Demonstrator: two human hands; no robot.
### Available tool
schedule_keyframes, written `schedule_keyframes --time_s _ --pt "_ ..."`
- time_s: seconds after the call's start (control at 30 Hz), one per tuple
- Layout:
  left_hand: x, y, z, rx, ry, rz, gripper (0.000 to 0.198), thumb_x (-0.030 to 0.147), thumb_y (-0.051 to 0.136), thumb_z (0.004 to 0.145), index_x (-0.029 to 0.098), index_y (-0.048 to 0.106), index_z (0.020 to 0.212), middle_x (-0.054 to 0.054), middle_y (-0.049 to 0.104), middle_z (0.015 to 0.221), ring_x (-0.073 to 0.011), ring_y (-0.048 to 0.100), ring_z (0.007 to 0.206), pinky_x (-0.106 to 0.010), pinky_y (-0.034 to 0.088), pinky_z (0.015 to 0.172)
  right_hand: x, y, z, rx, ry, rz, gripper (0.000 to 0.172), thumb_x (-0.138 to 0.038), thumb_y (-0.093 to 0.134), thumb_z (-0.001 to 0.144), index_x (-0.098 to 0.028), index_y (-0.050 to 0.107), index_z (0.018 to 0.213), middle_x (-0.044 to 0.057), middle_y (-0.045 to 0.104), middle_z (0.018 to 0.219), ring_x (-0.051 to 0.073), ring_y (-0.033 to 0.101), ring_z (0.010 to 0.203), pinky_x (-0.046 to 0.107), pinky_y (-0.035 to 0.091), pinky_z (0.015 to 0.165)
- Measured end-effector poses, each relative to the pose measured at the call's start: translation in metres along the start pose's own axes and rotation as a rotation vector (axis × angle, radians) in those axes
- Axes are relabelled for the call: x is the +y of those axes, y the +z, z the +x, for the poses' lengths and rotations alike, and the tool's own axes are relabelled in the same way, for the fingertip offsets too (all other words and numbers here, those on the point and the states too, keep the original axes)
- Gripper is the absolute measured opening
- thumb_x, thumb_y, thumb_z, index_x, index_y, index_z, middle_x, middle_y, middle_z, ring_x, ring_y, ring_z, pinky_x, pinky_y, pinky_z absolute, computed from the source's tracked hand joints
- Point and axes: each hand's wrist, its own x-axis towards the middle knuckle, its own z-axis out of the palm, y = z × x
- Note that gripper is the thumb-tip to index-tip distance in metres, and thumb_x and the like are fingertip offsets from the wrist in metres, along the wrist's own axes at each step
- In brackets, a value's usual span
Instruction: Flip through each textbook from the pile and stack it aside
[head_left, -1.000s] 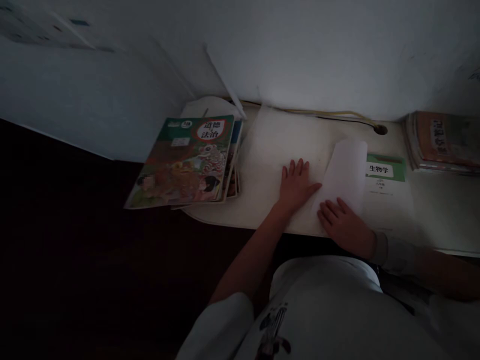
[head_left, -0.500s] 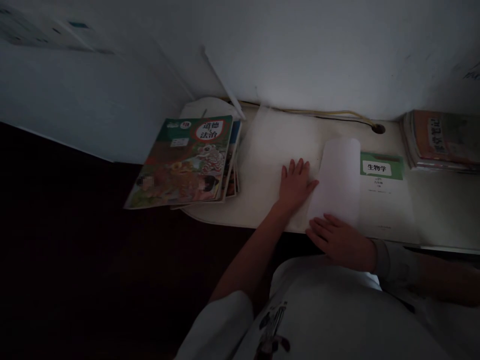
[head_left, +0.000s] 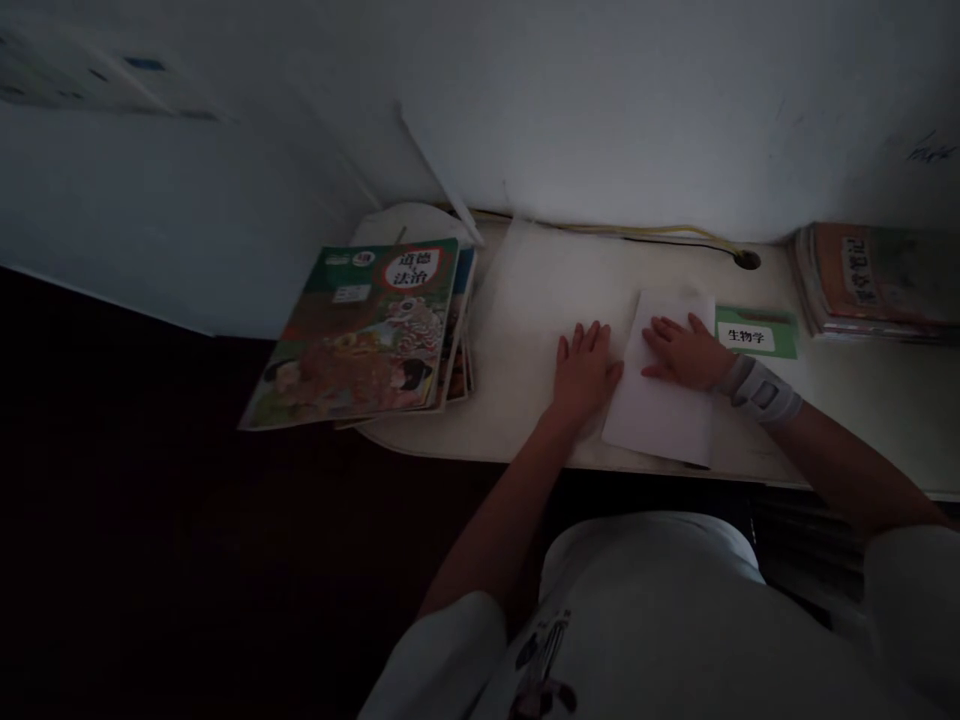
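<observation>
A biology textbook [head_left: 766, 345] lies on the desk, its page with a green title band partly showing. A blank white leaf [head_left: 660, 425] is folded over toward the left and covers part of that page. My right hand [head_left: 686, 352], with a grey band at the wrist, lies on the leaf's upper part with fingers spread. Just left of the leaf, my left hand [head_left: 585, 378] rests flat with fingers apart, on or beside a clear plastic sheet [head_left: 525, 275]. Whether its thumb touches the leaf I cannot tell.
A stack of books topped by a green and red textbook [head_left: 360, 340] overhangs the left end of the white desk [head_left: 420, 435]. More books [head_left: 877, 275] are piled at the right. A yellow cable [head_left: 660, 228] runs along the wall to a hole [head_left: 747, 260].
My right hand has moved up from the front edge onto the white leaf. The leaf, curled before, now lies flatter. My left hand has stayed nearly in place.
</observation>
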Motion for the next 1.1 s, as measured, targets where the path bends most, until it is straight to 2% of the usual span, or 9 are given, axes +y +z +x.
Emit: schedule_keyframes --time_s 0.07,0.27,0.5,0.73,0.9,1.0,1.1 --pt "0.001 0.001 0.0 0.013 -0.005 0.001 0.058 0.037 0.034 0.092 0.011 0.028 0.143 -0.013 0.032 0.149 -0.0287 0.023 0.139 -0.047 0.017 0.112 -0.004 0.004 0.001 -0.026 -0.028 -0.005 0.068 -0.055 0.035 0.091 -0.005 0.037 0.138 0.025 0.034 0.144 0.033 0.033 0.133 0.06 0.023 0.104" --pt "0.006 0.002 0.002 -0.008 -0.026 0.017 0.067 0.052 0.03 0.091 0.01 0.027 0.144 -0.014 0.031 0.149 -0.0304 0.022 0.139 -0.05 0.017 0.112 -0.018 0.007 -0.002 -0.031 -0.141 -0.021 0.073 -0.058 0.037 0.089 -0.006 0.034 0.14 0.025 0.03 0.146 0.032 0.031 0.135 0.059 0.023 0.105" --pt "0.008 0.001 0.002 0.014 -0.035 0.042 0.056 0.039 0.026 0.093 0.013 0.028 0.143 -0.013 0.034 0.148 -0.0269 0.026 0.138 -0.049 0.019 0.111 -0.016 0.011 0.002 -0.01 -0.216 -0.023 0.079 -0.063 0.037 0.087 -0.006 0.032 0.141 0.024 0.029 0.147 0.032 0.029 0.136 0.057 0.024 0.105" --pt "0.007 0.003 -0.004 -0.003 0.069 0.034 0.059 0.044 0.033 0.092 0.018 0.027 0.144 -0.011 0.029 0.151 -0.0281 0.023 0.139 -0.053 0.017 0.11 -0.006 0.014 0.017 -0.012 -0.181 -0.015 0.077 -0.06 0.03 0.089 -0.005 0.028 0.142 0.022 0.028 0.148 0.031 0.03 0.135 0.056 0.021 0.107" --pt "0.004 0.001 -0.005 -0.004 0.106 0.046 0.051 0.04 0.035 0.091 0.02 0.038 0.139 -0.009 0.033 0.149 -0.0283 0.026 0.138 -0.054 0.019 0.109 0.005 0.011 0.034 -0.032 -0.178 -0.021 0.081 -0.064 0.032 0.086 -0.005 0.03 0.142 0.022 0.03 0.147 0.032 0.032 0.134 0.056 0.021 0.107" --pt "0.004 0.0 -0.004 -0.006 0.108 0.044 0.048 0.036 0.034 0.092 0.022 0.041 0.137 -0.009 0.034 0.149 -0.0281 0.027 0.137 -0.055 0.02 0.108 -0.001 0.006 0.034 -0.031 -0.133 -0.049 0.076 -0.06 0.034 0.088 -0.005 0.034 0.14 0.022 0.032 0.146 0.032 0.033 0.133 0.055 0.023 0.106" --pt "0.005 0.0 -0.003 -0.015 0.1 0.042 0.047 0.03 0.032 0.092 0.023 0.041 0.137 -0.009 0.035 0.148 -0.0277 0.029 0.137 -0.056 0.021 0.108 -0.021 -0.002 0.013 0.014 -0.076 -0.072 0.068 -0.055 0.037 0.09 -0.005 0.04 0.136 0.024 0.036 0.143 0.033 0.036 0.131 0.056 0.027 0.102"
